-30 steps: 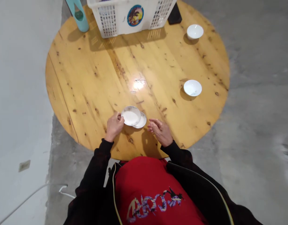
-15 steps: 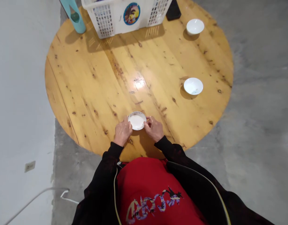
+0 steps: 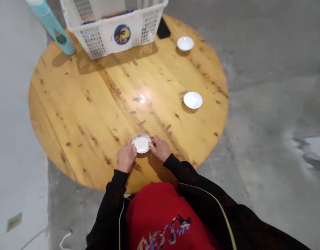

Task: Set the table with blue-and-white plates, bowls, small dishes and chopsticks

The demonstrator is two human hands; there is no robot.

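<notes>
A small white bowl (image 3: 141,143) with a patterned rim is at the near side of the round wooden table (image 3: 79,104). My left hand (image 3: 126,156) pinches its left edge, thumb on the rim. On the opposite edge, my right hand (image 3: 160,148) grips it the same way. Whether the bowl rests on the wood or sits slightly above it I cannot tell. Two more white bowls stand to the right: one (image 3: 193,100) at mid-table, the other (image 3: 185,44) farther back.
A white plastic basket (image 3: 108,41) with a round sticker stands at the back. Left of it is a tall light-blue container (image 3: 53,29) with a cut-out. A black phone-like object (image 3: 163,28) lies at the basket's right. A wall socket (image 3: 14,222) is at lower left.
The camera view has shifted, so the table and its things appear farther left and lower, and more of the basket's inside shows. Both hands keep their hold on the bowl.
</notes>
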